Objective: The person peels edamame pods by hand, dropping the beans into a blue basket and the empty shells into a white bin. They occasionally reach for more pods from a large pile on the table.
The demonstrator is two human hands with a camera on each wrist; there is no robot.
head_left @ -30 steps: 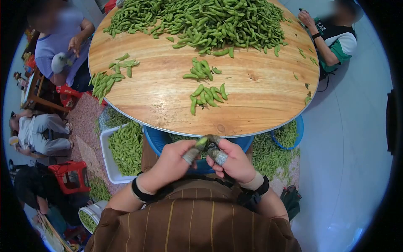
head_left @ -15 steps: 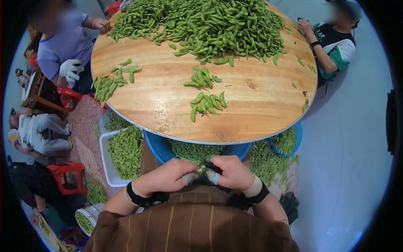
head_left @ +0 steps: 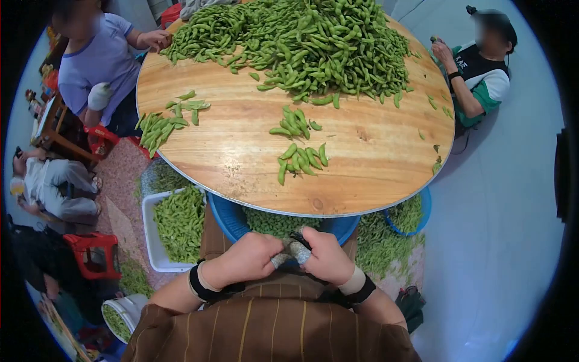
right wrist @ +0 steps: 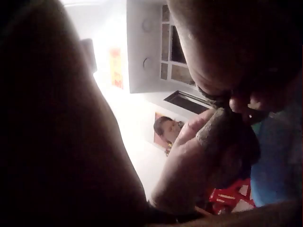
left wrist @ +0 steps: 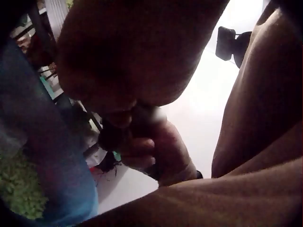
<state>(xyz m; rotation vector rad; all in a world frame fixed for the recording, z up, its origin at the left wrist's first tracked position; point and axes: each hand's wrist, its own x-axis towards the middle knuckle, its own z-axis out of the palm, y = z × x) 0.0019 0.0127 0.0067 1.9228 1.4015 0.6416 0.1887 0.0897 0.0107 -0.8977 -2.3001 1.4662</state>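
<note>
Green edamame pods (head_left: 338,54) heaped on wooden table (head_left: 241,139); prob. light, firm-skinned, best pinched mid-length. L hand (head_left: 246,256) & R hand (head_left: 329,256): fingers curled, close together, nr blue basin (head_left: 224,220); can't tell what's held.

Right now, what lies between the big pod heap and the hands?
Head view: two small pod clusters, the table's near edge, then the blue tub.
</note>
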